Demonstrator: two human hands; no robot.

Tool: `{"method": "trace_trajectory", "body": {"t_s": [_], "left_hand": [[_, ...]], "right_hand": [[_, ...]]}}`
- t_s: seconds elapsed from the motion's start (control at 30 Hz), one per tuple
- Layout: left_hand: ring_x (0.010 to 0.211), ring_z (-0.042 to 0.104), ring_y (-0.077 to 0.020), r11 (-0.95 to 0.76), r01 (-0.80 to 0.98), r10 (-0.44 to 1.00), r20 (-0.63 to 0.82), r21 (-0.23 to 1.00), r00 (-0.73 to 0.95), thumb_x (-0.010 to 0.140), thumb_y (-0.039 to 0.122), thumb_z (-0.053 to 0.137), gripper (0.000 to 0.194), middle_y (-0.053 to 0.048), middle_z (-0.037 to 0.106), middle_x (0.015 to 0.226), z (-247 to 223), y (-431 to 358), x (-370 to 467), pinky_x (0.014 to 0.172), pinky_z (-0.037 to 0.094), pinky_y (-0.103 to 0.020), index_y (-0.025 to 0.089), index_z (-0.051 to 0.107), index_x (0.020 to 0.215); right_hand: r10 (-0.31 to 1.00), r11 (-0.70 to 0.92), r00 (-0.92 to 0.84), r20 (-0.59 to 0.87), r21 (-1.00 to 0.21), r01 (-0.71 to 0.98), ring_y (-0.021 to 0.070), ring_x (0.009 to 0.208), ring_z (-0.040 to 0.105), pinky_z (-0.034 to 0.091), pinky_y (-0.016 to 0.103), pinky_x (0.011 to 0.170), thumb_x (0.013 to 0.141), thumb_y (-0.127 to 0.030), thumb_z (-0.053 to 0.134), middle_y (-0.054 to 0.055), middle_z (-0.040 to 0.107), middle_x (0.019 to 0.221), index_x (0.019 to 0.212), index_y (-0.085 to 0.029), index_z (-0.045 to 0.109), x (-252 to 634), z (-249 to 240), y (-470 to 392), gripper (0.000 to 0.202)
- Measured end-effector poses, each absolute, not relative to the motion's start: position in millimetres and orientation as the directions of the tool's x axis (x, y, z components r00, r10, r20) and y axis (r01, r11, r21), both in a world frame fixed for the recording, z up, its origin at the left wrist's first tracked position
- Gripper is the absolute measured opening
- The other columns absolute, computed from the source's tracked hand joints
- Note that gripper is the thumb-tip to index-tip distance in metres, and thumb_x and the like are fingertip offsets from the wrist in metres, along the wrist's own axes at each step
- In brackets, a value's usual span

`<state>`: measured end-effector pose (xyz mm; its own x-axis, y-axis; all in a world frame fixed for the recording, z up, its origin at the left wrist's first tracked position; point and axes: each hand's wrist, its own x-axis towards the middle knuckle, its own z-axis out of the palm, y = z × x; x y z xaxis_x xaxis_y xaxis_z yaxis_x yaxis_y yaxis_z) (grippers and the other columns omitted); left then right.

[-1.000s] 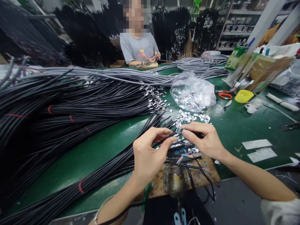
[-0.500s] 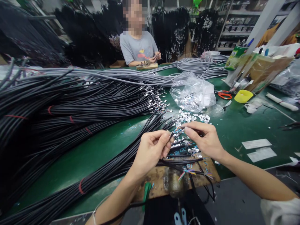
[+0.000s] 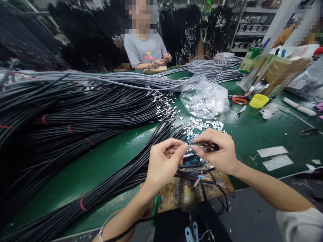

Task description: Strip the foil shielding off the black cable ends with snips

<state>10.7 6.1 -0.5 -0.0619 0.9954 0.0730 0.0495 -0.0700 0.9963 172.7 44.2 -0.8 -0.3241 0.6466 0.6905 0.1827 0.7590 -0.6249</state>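
Note:
My left hand [image 3: 165,161] is closed in a pinch at the middle of the view, its fingertips at a small cable end that they largely hide. Facing it, my right hand [image 3: 218,149] has thumb and forefinger close together at the same spot; what lies between those fingertips is too small to make out. Below both hands, stripped cable ends with coloured wires [image 3: 202,177] rest over a worn wooden board [image 3: 169,193]. A long bundle of black cables [image 3: 108,181] runs from the lower left to beneath my left hand.
Piled black cables [image 3: 101,114] and grey cables [image 3: 106,80] cover the left. Beyond my hands lie foil scraps [image 3: 199,123] and a clear plastic bag [image 3: 207,97]. Orange-handled scissors [image 3: 239,99] and a yellow ring [image 3: 259,101] are to the right. A person [image 3: 145,50] sits opposite.
My hands have come closer together, fingertips nearly meeting. The dark cable end seen between them before is now mostly hidden. The whole view has shifted slightly.

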Motion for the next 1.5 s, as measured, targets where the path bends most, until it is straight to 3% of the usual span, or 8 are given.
{"method": "trace_trajectory", "body": {"t_s": [0.17, 0.3, 0.63, 0.77, 0.87, 1.0, 1.17, 1.5], "left_hand": [[0.045, 0.042, -0.0063, -0.133, 0.245, 0.991, 0.137, 0.960, 0.001, 0.080, 0.032, 0.060, 0.022, 0.002, 0.052, 0.051, -2.5, 7.3, 8.1, 0.042, 0.032, -0.017, 0.013, 0.065, 0.070], [0.048, 0.041, -0.0069, -0.197, 0.293, 0.977, 0.165, 0.936, 0.131, 0.082, 0.031, 0.055, 0.029, 0.001, 0.053, 0.052, 0.0, 10.0, 2.0, 0.045, 0.033, -0.019, 0.013, 0.064, 0.062], [0.050, 0.043, -0.0080, -0.168, 0.235, 0.985, 0.174, 0.957, -0.003, 0.076, 0.033, 0.064, 0.022, 0.001, 0.053, 0.056, -6.6, 13.7, 4.8, 0.047, 0.032, -0.020, 0.014, 0.064, 0.065], [0.041, 0.024, -0.0045, 0.022, 0.120, 0.988, -0.040, 0.993, 0.150, 0.080, 0.052, 0.055, 0.044, 0.006, 0.032, 0.044, -6.5, 14.4, 4.0, 0.039, 0.015, -0.020, 0.013, 0.055, 0.059], [0.041, 0.020, -0.0036, 0.082, 0.027, 0.975, -0.086, 0.996, 0.205, 0.079, 0.056, 0.055, 0.047, 0.007, 0.028, 0.045, -6.0, 12.1, 2.1, 0.039, 0.012, -0.020, 0.014, 0.050, 0.058], [0.041, 0.020, -0.0032, 0.081, -0.071, 0.984, -0.069, 0.994, 0.162, 0.079, 0.053, 0.057, 0.045, 0.007, 0.031, 0.047, -4.5, 10.6, -0.1, 0.040, 0.014, -0.019, 0.014, 0.050, 0.058], [0.044, 0.031, -0.0043, 0.007, -0.023, 0.999, -0.006, 1.000, 0.043, 0.075, 0.048, 0.065, 0.038, 0.005, 0.041, 0.048, -2.5, 10.7, 3.4, 0.040, 0.021, -0.018, 0.011, 0.061, 0.064], [0.046, 0.043, -0.0068, -0.118, 0.139, 0.990, 0.127, 0.983, -0.058, 0.072, 0.031, 0.068, 0.020, 0.002, 0.057, 0.053, 0.2, 8.9, 7.2, 0.044, 0.034, -0.019, 0.013, 0.066, 0.063]], "right_hand": [[0.847, 0.433, -0.369, 0.383, -0.899, 0.060, 0.0082, 0.053, 0.042, 0.034, 0.023, 0.049, 0.075, -0.033, 0.070, -0.003, 0.051, 0.061, 0.068, -0.017, 0.059, 170.9, -4.9, 53.5, 0.021], [0.750, 0.111, -0.645, 0.147, -0.989, -0.096, 0.0063, 0.048, 0.033, 0.026, 0.022, 0.045, 0.072, -0.050, 0.068, -0.006, 0.043, 0.056, 0.071, -0.017, 0.057, 172.9, -7.2, 61.0, 0.035], [0.784, 0.187, -0.600, 0.158, -0.982, -0.013, 0.0074, 0.047, 0.029, 0.024, 0.023, 0.044, 0.076, -0.037, 0.060, -0.007, 0.036, 0.056, 0.075, -0.018, 0.050, 170.2, -9.6, 62.8, 0.021], [0.708, 0.673, -0.530, 0.466, -0.673, 0.308, 0.0127, 0.065, 0.043, 0.033, 0.027, 0.057, 0.073, -0.006, 0.050, 0.001, 0.048, 0.074, 0.077, -0.018, 0.053, 173.6, -7.2, 56.7, 0.013], [0.706, 0.702, -0.395, 0.589, -0.506, 0.501, 0.0143, 0.070, 0.047, 0.034, 0.028, 0.061, 0.070, 0.002, 0.045, 0.002, 0.051, 0.079, 0.083, -0.018, 0.055, 183.1, -3.9, 65.6, 0.026], [0.773, 0.533, 0.016, 0.634, -0.663, 0.526, 0.0123, 0.061, 0.045, 0.034, 0.027, 0.058, 0.082, -0.018, 0.056, 0.000, 0.052, 0.069, 0.076, -0.018, 0.056, 194.4, 0.5, 83.5, 0.006], [0.765, 0.643, -0.330, 0.553, -0.690, 0.333, 0.0122, 0.067, 0.053, 0.039, 0.026, 0.059, 0.083, -0.025, 0.060, 0.002, 0.061, 0.073, 0.076, -0.017, 0.065, 179.6, 2.3, 67.9, 0.011], [0.804, 0.576, -0.365, 0.470, -0.768, 0.280, 0.0113, 0.062, 0.052, 0.039, 0.026, 0.057, 0.083, -0.029, 0.059, 0.001, 0.060, 0.067, 0.079, -0.016, 0.069, 178.4, 8.7, 55.5, 0.017]]}}
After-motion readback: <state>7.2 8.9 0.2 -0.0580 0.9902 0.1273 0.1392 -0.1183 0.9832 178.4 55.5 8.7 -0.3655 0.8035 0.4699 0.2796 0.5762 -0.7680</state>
